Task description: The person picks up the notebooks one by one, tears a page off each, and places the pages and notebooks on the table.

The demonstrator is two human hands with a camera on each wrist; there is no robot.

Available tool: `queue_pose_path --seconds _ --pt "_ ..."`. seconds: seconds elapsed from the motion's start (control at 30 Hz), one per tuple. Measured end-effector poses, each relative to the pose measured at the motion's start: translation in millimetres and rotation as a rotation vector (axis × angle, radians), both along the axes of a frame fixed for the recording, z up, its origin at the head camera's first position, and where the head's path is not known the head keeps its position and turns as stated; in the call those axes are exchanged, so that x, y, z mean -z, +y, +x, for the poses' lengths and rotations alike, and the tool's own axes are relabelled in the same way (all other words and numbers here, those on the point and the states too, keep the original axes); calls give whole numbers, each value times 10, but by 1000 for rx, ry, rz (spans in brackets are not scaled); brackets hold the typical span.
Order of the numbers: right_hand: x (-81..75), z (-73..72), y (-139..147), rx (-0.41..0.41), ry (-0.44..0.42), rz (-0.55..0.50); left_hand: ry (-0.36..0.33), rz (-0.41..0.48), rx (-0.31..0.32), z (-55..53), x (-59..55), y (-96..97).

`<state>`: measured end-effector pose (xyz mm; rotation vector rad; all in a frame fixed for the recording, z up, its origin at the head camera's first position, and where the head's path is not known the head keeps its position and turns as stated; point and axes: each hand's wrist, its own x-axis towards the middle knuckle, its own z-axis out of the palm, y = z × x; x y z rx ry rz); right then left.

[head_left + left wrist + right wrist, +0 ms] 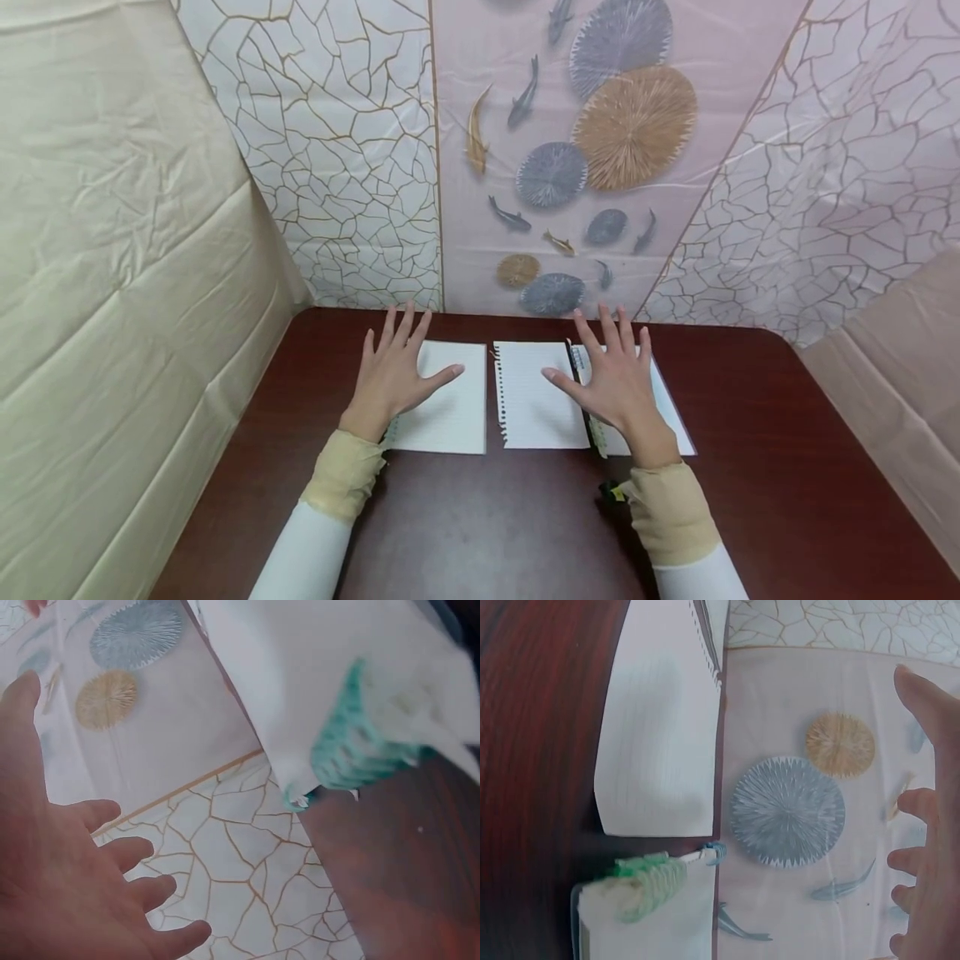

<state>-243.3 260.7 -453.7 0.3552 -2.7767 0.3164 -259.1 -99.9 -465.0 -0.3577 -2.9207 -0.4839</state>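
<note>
My left hand (392, 377), fingers spread and straight, hovers over the left part of a white lined notebook (457, 408); greenish binding shows beside the wrist. The right hand (617, 383), also spread with nothing in it, is above the seam between a loose lined sheet (528, 404) and another notebook (675, 425). Torn holes run down the sheet's left edge. In the left wrist view, a green coil binding (360, 742) appears blurred near the spread fingers. Green binding (656, 885) also appears in the right wrist view, below the lined sheet (660, 735).
A dark red-brown table (450, 525) carries the papers. Near the right wrist lies a small dark object with a yellow patch (617, 494), its kind unclear. Patterned cloth (360, 167) hangs behind the table, and beige cloth (135, 292) covers the left side.
</note>
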Motion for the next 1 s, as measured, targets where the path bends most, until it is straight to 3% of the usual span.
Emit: queue_pose_path --seconds 0.3,0.47,0.73,1.0 --pt "63 -68 207 17 -32 -42 -22 13 24 -13 -1 116" --pt "147 -70 396 69 -114 -96 -39 9 85 102 -17 339" --pt "194 -22 777 209 -202 -150 -51 -22 271 370 -33 1024" --pt "181 35 1187 320 -369 -233 64 -179 423 486 66 1896"
